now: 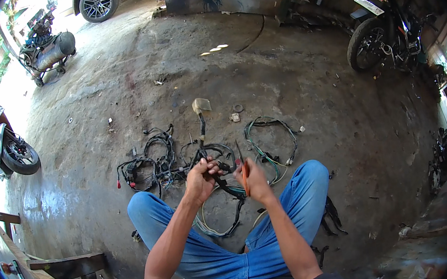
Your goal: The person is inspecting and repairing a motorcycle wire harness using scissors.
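My left hand (200, 178) is closed round a black-wrapped wiring harness (221, 183), held above the floor between my knees. Close beside it, my right hand (254, 181) grips an orange-handled tool (246, 179) with a narrow dark pointed end; its exact kind is hard to make out. From the harness a thick black branch runs away from me to a clear, yellowish connector cover (201, 105). Loose green and white wires loop below my hands. On the floor to the left lies a tangle of black wiring (154, 164) with several connectors.
A coil of thin greenish wires (248, 131) lies right of my hands, near a small pale part (235, 117). Motorcycles stand at the left (6, 139) and far right (382, 33). An air compressor (51, 51) is at the far left, a wooden bench (56, 269) at the near left.
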The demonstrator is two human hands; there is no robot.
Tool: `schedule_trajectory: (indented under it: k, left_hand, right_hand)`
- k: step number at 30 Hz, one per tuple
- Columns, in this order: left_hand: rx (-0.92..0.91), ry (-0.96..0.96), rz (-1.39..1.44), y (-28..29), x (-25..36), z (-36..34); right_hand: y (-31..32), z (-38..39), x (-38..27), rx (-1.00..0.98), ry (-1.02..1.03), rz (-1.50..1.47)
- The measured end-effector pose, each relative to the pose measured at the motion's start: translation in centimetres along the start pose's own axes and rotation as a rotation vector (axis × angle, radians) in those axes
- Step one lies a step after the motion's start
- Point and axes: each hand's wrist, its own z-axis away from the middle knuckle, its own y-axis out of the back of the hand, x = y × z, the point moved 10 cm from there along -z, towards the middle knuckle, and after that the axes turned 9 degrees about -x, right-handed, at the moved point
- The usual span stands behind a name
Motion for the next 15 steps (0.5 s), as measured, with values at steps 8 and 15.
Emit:
schedule_trajectory:
  k: [8,15]
  left_hand:
    - [0.075,-0.010,0.084,-1.6,1.2,0.3]
    - [0.114,-0.148,0.141,0.2,3.3,1.0]
  right_hand:
    - [12.1,-2.3,11.4,0.634,-0.316,0.840]
    - [8.0,2.0,9.1,0.641,-0.600,0.732]
